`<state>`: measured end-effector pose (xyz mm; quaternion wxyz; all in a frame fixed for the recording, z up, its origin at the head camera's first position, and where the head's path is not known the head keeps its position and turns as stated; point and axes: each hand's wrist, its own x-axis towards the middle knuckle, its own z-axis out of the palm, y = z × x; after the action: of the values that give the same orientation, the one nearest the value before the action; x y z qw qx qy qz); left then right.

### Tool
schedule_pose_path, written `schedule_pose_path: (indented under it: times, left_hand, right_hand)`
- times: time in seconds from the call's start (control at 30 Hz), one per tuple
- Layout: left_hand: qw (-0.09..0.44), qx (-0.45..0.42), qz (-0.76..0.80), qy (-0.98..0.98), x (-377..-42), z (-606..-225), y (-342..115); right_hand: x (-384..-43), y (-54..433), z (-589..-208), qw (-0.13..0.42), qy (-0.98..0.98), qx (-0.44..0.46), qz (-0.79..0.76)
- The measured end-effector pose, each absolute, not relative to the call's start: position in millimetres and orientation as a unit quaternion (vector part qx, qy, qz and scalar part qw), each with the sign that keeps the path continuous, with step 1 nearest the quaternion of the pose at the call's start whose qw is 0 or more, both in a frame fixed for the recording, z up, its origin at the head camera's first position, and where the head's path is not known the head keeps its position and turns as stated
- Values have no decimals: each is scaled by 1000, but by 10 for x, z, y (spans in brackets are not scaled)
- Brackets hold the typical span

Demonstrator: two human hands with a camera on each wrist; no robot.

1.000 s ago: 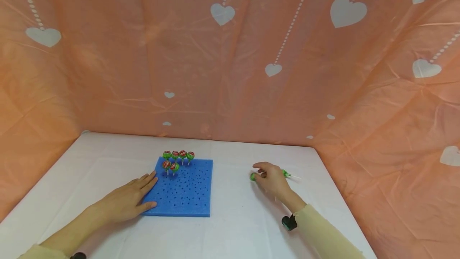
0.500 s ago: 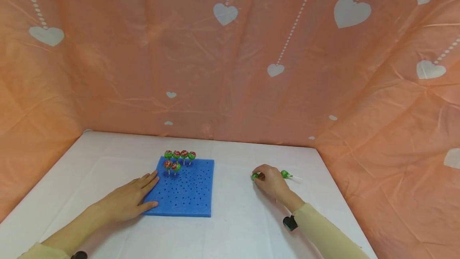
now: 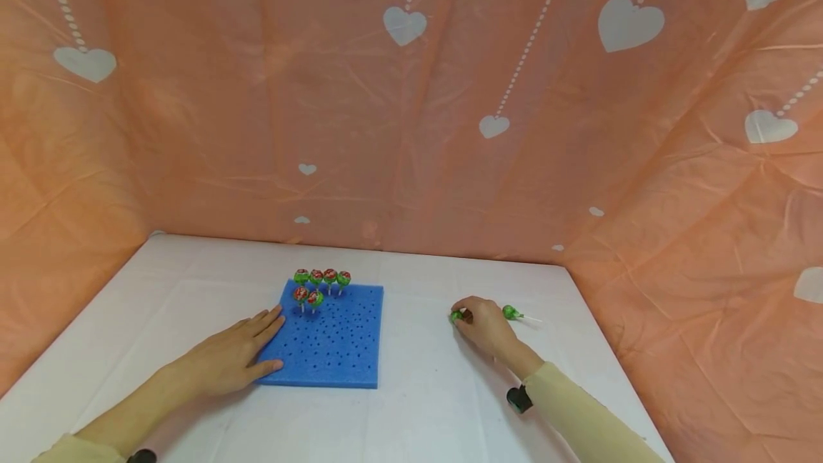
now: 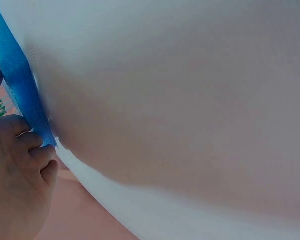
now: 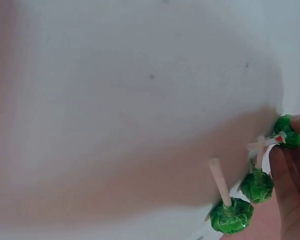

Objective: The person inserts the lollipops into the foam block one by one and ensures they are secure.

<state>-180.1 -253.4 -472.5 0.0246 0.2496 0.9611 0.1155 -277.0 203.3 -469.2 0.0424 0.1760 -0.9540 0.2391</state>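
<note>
My left hand (image 3: 221, 359) lies with extended fingers on the left edge of a blue foam board (image 3: 343, 370) dotted with small holes. Several lollipops (image 3: 301, 294) in red and green wrappers stand upright by their sticks in the board's far left part. To the right of the board, my right hand (image 3: 486, 325) pinches the green-wrapped head of another lollipop (image 5: 287, 132) between thumb and fingers, low over the table. Two more green lollipops (image 5: 231, 216) lie beside that hand in the right wrist view. In the head view, one loose lollipop (image 3: 511, 312) shows just right of the hand.
A white cloth covers the table (image 3: 418, 406). Behind and on both sides hangs an orange curtain (image 3: 360, 127) printed with white hearts. A dark device is strapped at the right wrist (image 3: 519, 399).
My right hand's fingers have closed from a spread pose onto the lollipop's head. My left hand stays on the board, and the view has shifted slightly.
</note>
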Motion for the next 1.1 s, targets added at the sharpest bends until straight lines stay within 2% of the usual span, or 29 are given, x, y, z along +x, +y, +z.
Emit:
schedule_pose_path:
  times: [0.67,1.1]
  left_hand:
    - [19,254,122,959,-1778,-4691,-2531]
    - [27,246,134,960,-1763,-4692,-2526]
  right_hand:
    - [-2705,2066,-4694,77,-934,161,310]
    - [-2612,1937,-4643,134,-888,149,414]
